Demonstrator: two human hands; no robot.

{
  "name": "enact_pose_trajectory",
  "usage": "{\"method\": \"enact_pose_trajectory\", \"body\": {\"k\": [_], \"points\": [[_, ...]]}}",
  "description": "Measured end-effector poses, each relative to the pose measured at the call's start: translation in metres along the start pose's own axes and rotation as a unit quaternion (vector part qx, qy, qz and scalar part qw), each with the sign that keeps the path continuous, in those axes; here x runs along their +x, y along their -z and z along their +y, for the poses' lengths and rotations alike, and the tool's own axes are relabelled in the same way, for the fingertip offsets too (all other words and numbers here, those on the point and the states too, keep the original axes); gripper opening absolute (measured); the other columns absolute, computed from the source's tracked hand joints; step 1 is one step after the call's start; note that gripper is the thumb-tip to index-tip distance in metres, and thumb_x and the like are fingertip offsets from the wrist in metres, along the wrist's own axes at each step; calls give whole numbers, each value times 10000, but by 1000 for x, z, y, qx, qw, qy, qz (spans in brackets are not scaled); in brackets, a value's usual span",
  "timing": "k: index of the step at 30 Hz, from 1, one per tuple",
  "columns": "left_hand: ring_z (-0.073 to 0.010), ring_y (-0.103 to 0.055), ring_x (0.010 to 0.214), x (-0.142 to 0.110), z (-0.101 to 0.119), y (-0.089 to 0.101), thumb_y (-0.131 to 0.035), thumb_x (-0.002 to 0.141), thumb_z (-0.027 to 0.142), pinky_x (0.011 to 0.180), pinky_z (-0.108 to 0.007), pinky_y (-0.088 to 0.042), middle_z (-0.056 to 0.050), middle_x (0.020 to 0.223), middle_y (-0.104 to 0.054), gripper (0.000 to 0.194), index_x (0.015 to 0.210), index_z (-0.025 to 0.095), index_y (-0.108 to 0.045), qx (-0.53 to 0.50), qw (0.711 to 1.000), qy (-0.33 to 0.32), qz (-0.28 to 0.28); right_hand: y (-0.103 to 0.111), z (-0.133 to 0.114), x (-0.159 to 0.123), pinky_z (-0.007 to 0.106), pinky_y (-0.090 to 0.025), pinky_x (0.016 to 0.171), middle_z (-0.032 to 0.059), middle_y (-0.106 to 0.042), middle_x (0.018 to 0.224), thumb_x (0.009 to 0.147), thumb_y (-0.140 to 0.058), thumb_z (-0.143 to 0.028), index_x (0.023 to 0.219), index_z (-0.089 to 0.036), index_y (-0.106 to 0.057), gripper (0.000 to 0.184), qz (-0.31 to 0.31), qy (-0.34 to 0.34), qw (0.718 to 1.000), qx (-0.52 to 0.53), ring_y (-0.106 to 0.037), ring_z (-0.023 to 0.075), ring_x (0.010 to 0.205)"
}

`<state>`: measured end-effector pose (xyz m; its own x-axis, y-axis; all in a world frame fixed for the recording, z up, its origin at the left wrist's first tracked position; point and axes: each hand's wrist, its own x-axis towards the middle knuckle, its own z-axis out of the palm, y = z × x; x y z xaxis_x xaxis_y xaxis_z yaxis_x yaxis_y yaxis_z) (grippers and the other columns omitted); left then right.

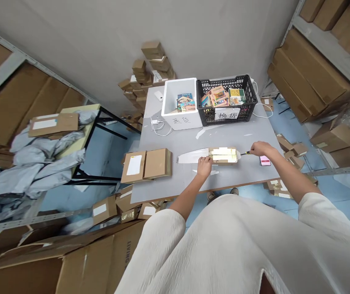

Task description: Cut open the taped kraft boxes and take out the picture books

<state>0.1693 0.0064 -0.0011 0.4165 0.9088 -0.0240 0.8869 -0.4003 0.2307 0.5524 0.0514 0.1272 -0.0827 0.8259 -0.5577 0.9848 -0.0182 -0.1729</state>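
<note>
On the grey table, a small cardboard box lies lengthwise with shiny tape and white strips across its top. A sheet of clear plastic wrap stretches out from its left end. My left hand grips the box at its left front corner, fingers bent over the edge. Closed around a slim black-and-yellow utility knife, my right hand is right of the box. The knife points left at the box's right end; whether its tip touches cannot be made out.
Behind stand a white foam box and a black plastic crate, both holding books. Two brown cartons sit at the table's left. A phone lies near my right forearm. Parcels fill a side table.
</note>
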Motion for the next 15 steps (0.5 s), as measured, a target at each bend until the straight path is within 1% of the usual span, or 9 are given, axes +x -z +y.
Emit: {"method": "enact_pose_trajectory", "body": {"k": [3,5,7,8,10,11,13,15], "points": [[-339,-615,1238,6,10,5,-539,992,142,1195,-539,-392,-180,1247,-689,290,1208,191,-727,8,1000,18,0,-6,20,-13,299,-523,754,115,-817,880,997,-667,-512,928,-211,-855,362,8,25,997,69,-756,256,873],[-361,-580,1297,13,22,6,-592,976,176,1176,-540,-409,-194,1322,-658,299,1254,183,-701,4,1000,18,-2,-20,24,-23,266,-531,704,91,-813,876,1046,-597,-493,933,-193,-813,387,-10,40,987,155,-753,211,793],[-363,-556,1338,23,38,5,-642,972,223,1173,-534,-415,-186,1416,-618,365,1336,197,-657,-9,1000,-9,-16,-40,21,-31,244,-549,651,97,-820,956,1080,-553,-483,950,-182,-764,389,-24,40,968,246,-758,187,763],[-362,-549,1354,29,46,4,-672,968,252,1176,-530,-416,-173,1448,-605,420,1384,214,-629,-17,999,-32,-28,-51,17,-34,238,-557,629,100,-818,972,1091,-540,-482,970,-180,-746,384,-19,33,959,282,-757,180,752],[-363,-535,1385,42,62,2,-730,959,309,1182,-516,-413,-160,1477,-591,504,1438,237,-591,-27,996,-69,-50,-72,8,-37,228,-570,609,93,-812,960,1107,-517,-482,1005,-183,-723,377,-13,22,945,327,-755,171,738],[-364,-536,1388,47,68,1,-750,955,327,1186,-510,-409,-162,1475,-591,523,1443,234,-586,-29,995,-78,-60,-82,4,-37,226,-572,600,86,-809,946,1110,-516,-488,1020,-186,-719,375,-9,16,940,341,-753,169,732],[-368,-550,1377,57,77,0,-776,951,355,1184,-504,-406,-170,1454,-601,529,1429,225,-590,-27,993,-80,-82,-98,0,-36,219,-568,585,71,-801,924,1093,-568,-496,1060,-192,-717,340,-4,8,930,366,-749,165,721],[-368,-566,1362,64,82,1,-776,956,358,1176,-501,-405,-170,1435,-612,505,1408,224,-594,-13,992,-70,-108,-110,1,-34,212,-556,566,53,-788,912,1062,-637,-486,1073,-199,-709,296,-5,7,922,388,-736,156,699]]}}
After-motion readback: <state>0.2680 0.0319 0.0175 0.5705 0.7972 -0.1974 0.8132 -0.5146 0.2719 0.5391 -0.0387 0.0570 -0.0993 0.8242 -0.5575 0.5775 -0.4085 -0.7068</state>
